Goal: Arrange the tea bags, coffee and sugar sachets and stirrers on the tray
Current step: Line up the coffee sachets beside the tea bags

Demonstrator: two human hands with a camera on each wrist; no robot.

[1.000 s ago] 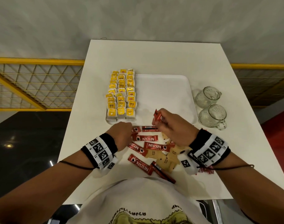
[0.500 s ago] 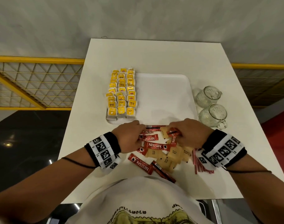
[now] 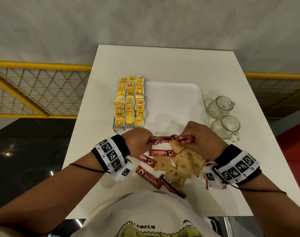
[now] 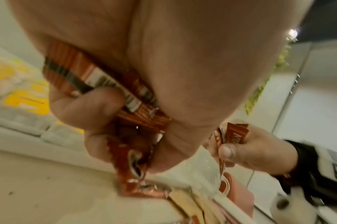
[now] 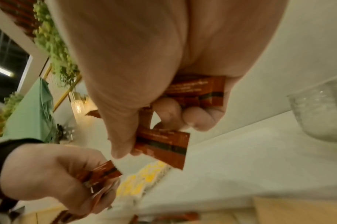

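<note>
Yellow tea bags stand in three rows on the left part of the white tray. Just in front of the tray's near edge, my left hand grips red coffee sachets by their left ends. My right hand grips more red coffee sachets. The left wrist view shows my curled left fingers round the sachets. More red coffee sachets and brown sugar sachets lie loose on the table below my hands. Red stirrers lie under my right wrist, mostly hidden.
Two glass mugs stand right of the tray, close to my right hand. The white table runs back to a grey wall. A yellow railing lies beyond its left edge. The tray's middle and right parts are bare.
Both hands have lifted slightly toward the tray's near edge with sachets gathered between them. My right hand dropped from above the tray to the pile, then took hold of more sachets.
</note>
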